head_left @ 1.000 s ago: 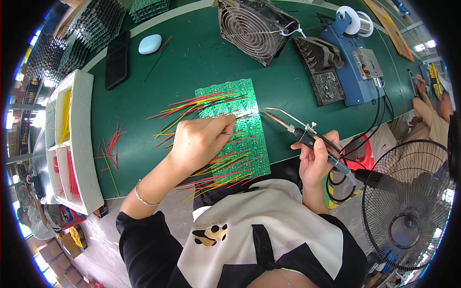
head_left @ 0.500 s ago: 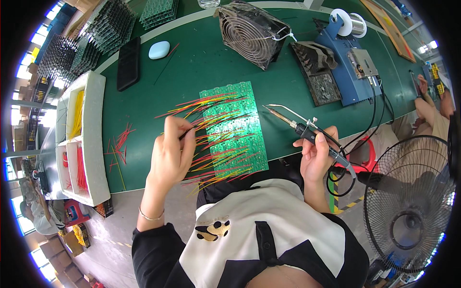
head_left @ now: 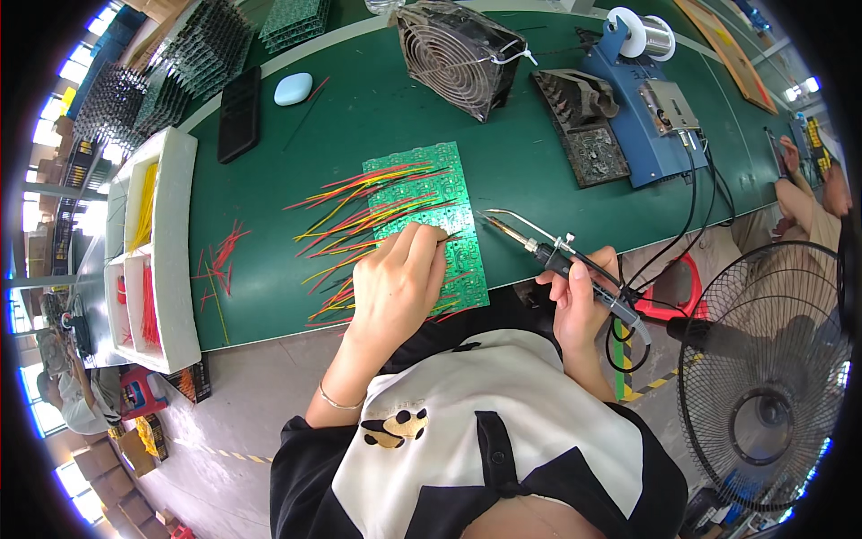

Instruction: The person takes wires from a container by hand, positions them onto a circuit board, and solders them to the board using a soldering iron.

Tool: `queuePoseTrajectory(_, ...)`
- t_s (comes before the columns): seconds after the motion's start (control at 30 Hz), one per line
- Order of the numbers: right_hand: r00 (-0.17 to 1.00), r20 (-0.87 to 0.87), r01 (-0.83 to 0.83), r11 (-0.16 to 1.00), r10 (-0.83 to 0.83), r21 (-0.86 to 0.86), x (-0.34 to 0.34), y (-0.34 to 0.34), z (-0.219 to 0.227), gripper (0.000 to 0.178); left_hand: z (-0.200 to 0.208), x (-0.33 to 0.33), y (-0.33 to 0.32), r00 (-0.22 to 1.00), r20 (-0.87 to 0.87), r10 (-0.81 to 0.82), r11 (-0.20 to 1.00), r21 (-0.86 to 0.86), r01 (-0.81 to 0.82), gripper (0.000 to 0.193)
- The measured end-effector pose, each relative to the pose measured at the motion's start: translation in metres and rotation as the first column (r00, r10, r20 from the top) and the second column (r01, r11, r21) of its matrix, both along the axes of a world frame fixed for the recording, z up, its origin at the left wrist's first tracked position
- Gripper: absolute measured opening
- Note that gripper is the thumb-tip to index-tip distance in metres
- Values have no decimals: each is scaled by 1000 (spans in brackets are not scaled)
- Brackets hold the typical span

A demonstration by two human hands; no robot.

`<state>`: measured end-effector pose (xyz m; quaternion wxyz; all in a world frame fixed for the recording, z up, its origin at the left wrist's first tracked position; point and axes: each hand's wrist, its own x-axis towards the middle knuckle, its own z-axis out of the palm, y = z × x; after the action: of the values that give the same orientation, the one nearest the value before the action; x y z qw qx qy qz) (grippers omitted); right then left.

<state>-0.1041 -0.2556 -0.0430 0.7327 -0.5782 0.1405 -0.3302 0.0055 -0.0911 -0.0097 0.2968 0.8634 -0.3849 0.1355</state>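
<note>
A green circuit board (head_left: pixel 459 180) lies on the bench, with rows of red, yellow and black wires (head_left: pixel 346 199) running across it and past its left edge. Over the middle of the board, my left hand (head_left: pixel 400 283) pinches a thin black wire, whose dark end shows just past the fingertips. The hand covers part of the board and the wires under it. To the right of the board, my right hand (head_left: pixel 584 296) grips a soldering iron (head_left: pixel 558 264) with a thin feed tube along it. Its tip points left, close to the board's right edge.
Left stands a white foam box (head_left: pixel 184 242) of yellow and red wires, beside loose red wires (head_left: pixel 224 256). Behind are a phone (head_left: pixel 240 115), a pale blue case (head_left: pixel 293 89), a fan (head_left: pixel 458 58) and a blue solder feeder (head_left: pixel 642 117). A floor fan (head_left: pixel 763 377) stands right.
My left hand has moved right, from beside the board's left edge to over its middle, carrying the black wire. The soldering iron has shifted slightly left with my right hand.
</note>
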Motion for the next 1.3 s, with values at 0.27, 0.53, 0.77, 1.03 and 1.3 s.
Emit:
queuePoseTrajectory(0.27,999,-15,-28,1000,28,-12,-2,0,-2,18,-9,-2,5,998,-58,-22,999,-41,19,13)
queuePoseTrajectory(0.53,996,64,-63,998,62,16,-1,-5,-7,21,-11,-1,7,979,-204,-20,990,-140,-9,10)
queuePoseTrajectory(0.77,999,-19,-28,999,27,-28,1,-3,-1,21,-17,1,6,989,-149,-16,988,-155,-7,12)
queuePoseTrajectory(1.03,1000,-19,-16,1000,16,-22,4,1,1,22,-17,1,4,994,-107,-11,988,-156,-6,13)
queuePoseTrajectory(1.3,1000,-14,-4,1000,4,-24,4,1,1,22,-17,1,4,995,-96,-1,987,-163,-15,13)
